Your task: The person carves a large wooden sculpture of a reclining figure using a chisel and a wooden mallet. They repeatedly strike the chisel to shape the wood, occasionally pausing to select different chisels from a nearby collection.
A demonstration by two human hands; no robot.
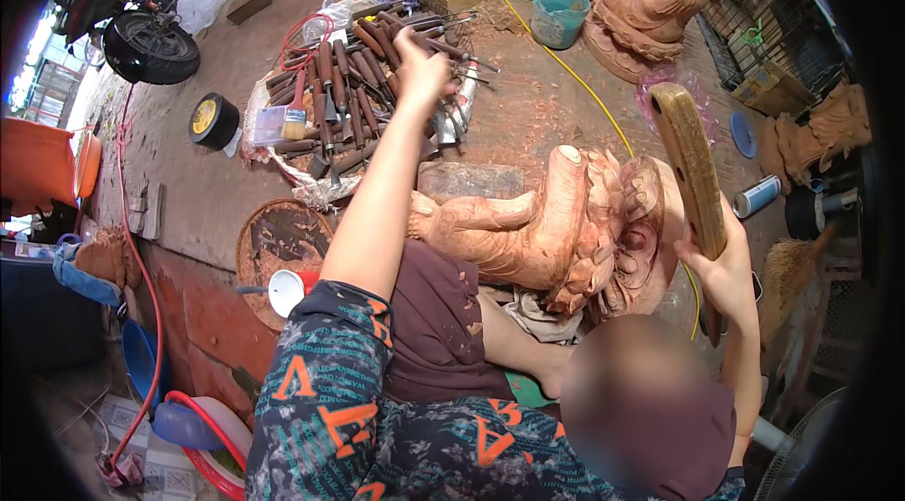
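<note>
From my station I see the right hand [721, 265], right of centre in the frame, wrapped around a wooden mallet [686, 152], whose thick end points toward the top. The left hand [422, 75] reaches over the tool heap near upper centre; it is blurred, and I cannot tell whether its fingers close on anything.

Beneath and around it I make out a pile of carving chisels [340, 91] with brown wooden handles, and a paintbrush [296, 110] at the heap's lower left. Between the two hands, at the centre of the frame, a carved wooden statue [518, 218] lies on its side, its base toward the right hand.

Farther out, left of centre, I have a round tray [242, 261] with dark scraps in it, and a red cup [308, 280] with a white top at its lower right edge. A black tape roll [214, 121] sits left of the chisels. Toward the upper right I pick out a teal bucket [558, 18], a yellow cord [586, 89] running down past it, and a carved seated figure [650, 13]. A motorcycle [146, 41] stands at the upper left.
</note>
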